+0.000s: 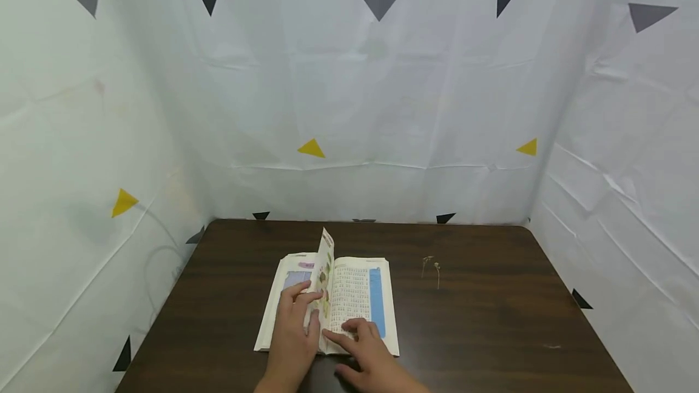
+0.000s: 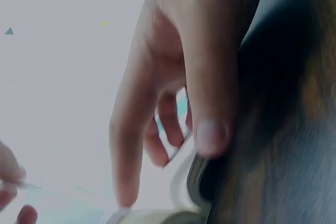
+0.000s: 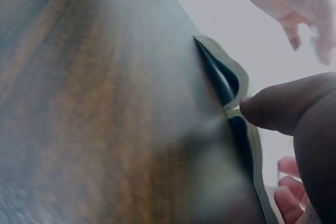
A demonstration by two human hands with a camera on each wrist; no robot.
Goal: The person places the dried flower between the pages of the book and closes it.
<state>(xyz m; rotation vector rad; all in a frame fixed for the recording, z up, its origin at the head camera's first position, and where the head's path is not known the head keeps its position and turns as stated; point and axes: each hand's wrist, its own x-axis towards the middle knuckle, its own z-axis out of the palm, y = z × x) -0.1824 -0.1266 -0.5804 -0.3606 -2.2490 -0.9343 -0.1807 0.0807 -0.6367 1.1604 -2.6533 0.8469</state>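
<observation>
An open book (image 1: 357, 296) lies on the dark table, one page (image 1: 326, 259) standing nearly upright near its spine. My left hand (image 1: 292, 329) is over the left half, holding that page near its outer edge. In the left wrist view, the page's thin edge runs between the left fingertips (image 2: 11, 167). Over the lower right half is my right hand (image 1: 368, 353), loosely bent, its index fingertip at the foot of the spine. Its thumb hangs beside the book's near edge, seen in the left wrist view.
Two small dried sprigs, or marks like them (image 1: 437, 275), show on the tabletop (image 1: 491, 320) right of the book. White sheeting (image 1: 377, 102) with black, grey and yellow triangles encloses the table at the back and both sides.
</observation>
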